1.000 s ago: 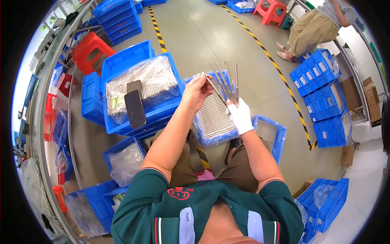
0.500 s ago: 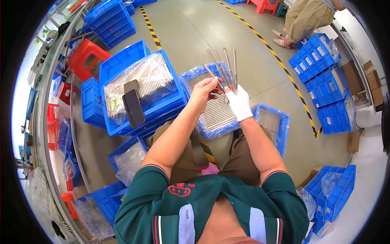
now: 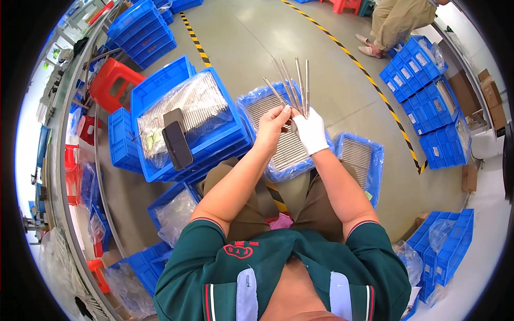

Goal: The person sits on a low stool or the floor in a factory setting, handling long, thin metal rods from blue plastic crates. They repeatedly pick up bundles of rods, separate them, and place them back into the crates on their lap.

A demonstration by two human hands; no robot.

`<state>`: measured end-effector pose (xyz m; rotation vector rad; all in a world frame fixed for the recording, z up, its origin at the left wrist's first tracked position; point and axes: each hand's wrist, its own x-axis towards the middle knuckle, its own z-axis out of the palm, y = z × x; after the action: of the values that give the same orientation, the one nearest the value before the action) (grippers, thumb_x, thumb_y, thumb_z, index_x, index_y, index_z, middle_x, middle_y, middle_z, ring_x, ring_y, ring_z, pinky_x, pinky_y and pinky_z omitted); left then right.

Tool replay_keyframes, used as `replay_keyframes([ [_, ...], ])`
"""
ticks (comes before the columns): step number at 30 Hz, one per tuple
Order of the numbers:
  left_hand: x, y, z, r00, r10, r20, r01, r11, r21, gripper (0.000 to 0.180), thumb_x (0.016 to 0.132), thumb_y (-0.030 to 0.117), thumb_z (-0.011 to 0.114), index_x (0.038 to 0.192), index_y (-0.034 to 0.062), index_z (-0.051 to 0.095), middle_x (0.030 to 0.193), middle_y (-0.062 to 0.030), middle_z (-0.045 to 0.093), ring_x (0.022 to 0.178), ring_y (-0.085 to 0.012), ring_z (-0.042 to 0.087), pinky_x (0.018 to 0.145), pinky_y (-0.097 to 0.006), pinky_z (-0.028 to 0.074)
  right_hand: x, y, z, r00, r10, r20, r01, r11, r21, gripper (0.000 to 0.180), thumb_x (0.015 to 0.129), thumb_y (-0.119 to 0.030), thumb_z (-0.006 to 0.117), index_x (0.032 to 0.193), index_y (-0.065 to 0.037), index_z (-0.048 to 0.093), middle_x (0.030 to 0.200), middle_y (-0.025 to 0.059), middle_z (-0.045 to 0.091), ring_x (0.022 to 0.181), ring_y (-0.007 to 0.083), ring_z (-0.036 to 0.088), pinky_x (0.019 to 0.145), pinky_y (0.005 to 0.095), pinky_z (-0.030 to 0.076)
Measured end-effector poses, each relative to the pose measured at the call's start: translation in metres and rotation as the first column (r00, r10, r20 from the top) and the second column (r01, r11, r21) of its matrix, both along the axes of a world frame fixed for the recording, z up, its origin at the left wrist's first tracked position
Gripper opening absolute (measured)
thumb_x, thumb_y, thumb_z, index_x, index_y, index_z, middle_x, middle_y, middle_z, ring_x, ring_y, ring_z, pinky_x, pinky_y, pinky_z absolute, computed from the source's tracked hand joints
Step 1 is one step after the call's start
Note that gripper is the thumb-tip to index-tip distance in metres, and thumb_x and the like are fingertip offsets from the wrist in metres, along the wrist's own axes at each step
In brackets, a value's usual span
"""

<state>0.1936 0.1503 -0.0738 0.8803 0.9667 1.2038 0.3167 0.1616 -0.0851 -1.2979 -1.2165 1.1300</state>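
Observation:
Several slim metal rods (image 3: 301, 85) fan upward from my right hand (image 3: 310, 130), which wears a white glove and is closed round their lower ends. My bare left hand (image 3: 273, 124) is right beside it, its fingers pinched on one metal rod (image 3: 274, 92) that leans to the left. Below both hands lies a blue crate (image 3: 256, 111) lined with clear plastic, filled with rows of similar rods. A smaller lined crate of rods (image 3: 354, 157) stands to the right of it. The lower ends of the held rods are hidden by my fingers.
On the left, stacked blue crates (image 3: 235, 130) carry bagged rods with two dark phones (image 3: 176, 143) on top. A red stool (image 3: 113, 84) stands behind. Crate stacks (image 3: 436, 111) line the right side, near a seated person (image 3: 399, 24). Striped tape (image 3: 369, 80) marks the floor.
My left hand has moved slightly right, closer against the gloved hand, and its fingers have drawn together on the rod. The bundle stays in my right hand. The view has shifted a little.

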Motion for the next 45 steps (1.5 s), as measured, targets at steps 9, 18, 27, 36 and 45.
replay_keyframes([
  [9,-0.015,0.008,0.001,0.983,-0.163,0.081,0.166,0.986,-0.026,0.024,0.092,0.026,0.052,0.083,0.0063,0.061,0.073,0.0005,0.058,0.062,-0.0083,0.05,0.06,-0.023,0.042,0.024,0.031,-0.005,0.996,-0.006,-0.086,-0.002,0.996,-0.092,0.023,0.088,-0.025,0.061,0.093,-0.002,0.062,0.057,-0.0005,0.051,0.05,0.01,0.048,0.046,0.0264,0.04],
  [18,0.002,-0.012,-0.004,0.797,-0.359,0.486,0.492,0.852,-0.178,0.025,0.094,0.028,0.05,0.089,0.0036,0.057,0.072,-0.0043,0.057,0.066,-0.0162,0.056,0.062,-0.028,0.046,0.022,0.027,0.016,0.899,-0.083,-0.43,-0.016,0.975,-0.222,0.02,0.081,-0.022,0.07,0.083,-0.004,0.061,0.056,-0.0022,0.047,0.039,0.0086,0.036,0.036,0.0239,0.024],
  [27,-0.014,-0.024,0.013,0.82,-0.572,0.021,0.557,0.788,-0.264,0.027,0.095,0.028,0.047,0.084,0.0056,0.057,0.07,-0.006,0.059,0.061,-0.0156,0.058,0.057,-0.027,0.047,0.102,0.079,-0.001,0.777,-0.272,-0.568,0.151,0.956,-0.251,0.02,0.083,-0.026,0.066,0.077,-0.009,0.058,0.055,0.0005,0.049,0.037,0.0117,0.04,0.034,0.0254,0.029],
  [36,-0.013,0.0,0.004,0.679,-0.507,0.531,0.577,0.816,0.041,0.03,0.091,0.031,0.057,0.096,0.0016,0.058,0.097,-0.0102,0.06,0.081,-0.0182,0.058,0.071,-0.033,0.048,0.019,0.026,0.02,0.98,-0.049,-0.194,0.01,0.981,-0.195,0.026,0.082,-0.03,0.069,0.082,-0.006,0.061,0.067,0.0005,0.055,0.059,0.009,0.048,0.053,0.0258,0.039],
  [45,-0.037,0.0,0.014,0.81,-0.561,0.172,0.586,0.79,-0.181,0.025,0.09,0.028,0.061,0.088,0.0037,0.06,0.061,0.0057,0.04,0.052,-0.0052,0.032,0.048,-0.021,0.026,0.004,0.016,0.017,0.966,0.061,0.253,-0.077,0.996,0.054,0.036,0.084,-0.037,0.065,0.085,-0.002,0.059,0.068,0.0065,0.056,0.063,0.0146,0.05,0.06,0.0309,0.043],
])
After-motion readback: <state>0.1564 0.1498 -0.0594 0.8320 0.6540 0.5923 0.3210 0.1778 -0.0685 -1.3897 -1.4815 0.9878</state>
